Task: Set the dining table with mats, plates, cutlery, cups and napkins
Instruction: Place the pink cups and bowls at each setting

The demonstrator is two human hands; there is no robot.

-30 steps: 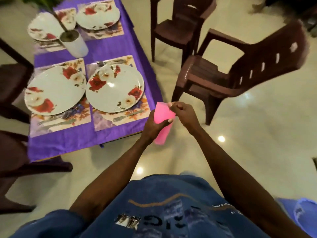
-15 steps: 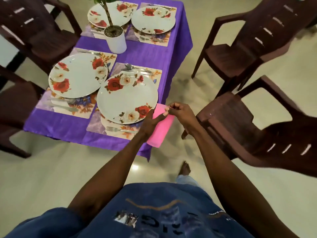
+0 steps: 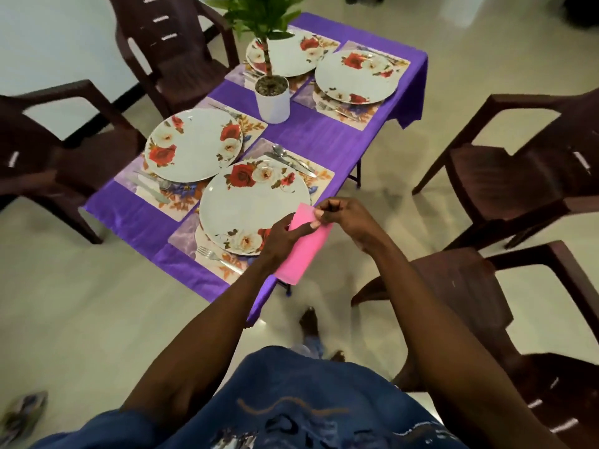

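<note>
A pink cup (image 3: 303, 251), maybe a stack, hangs tilted over the near right corner of the purple-clothed table (image 3: 327, 137). My left hand (image 3: 282, 236) grips its side from below. My right hand (image 3: 343, 218) pinches its upper rim. Several flowered plates lie on floral mats, the nearest plate (image 3: 249, 205) just left of my hands, another plate (image 3: 193, 145) beyond it. A fork (image 3: 218, 259) lies in front of the nearest plate, and a spoon and knife (image 3: 290, 160) behind it.
A potted plant (image 3: 271, 95) stands mid-table. Two more plates (image 3: 355, 76) sit at the far end. Dark brown plastic chairs ring the table: one chair (image 3: 453, 286) close at my right, another (image 3: 518, 176) further right, others (image 3: 55, 157) left. My foot (image 3: 309, 322) is on the tiled floor.
The view has swung so the table lies more centred and nearer. Both hands still hold the pink cup, now closer to the nearest plate's edge.
</note>
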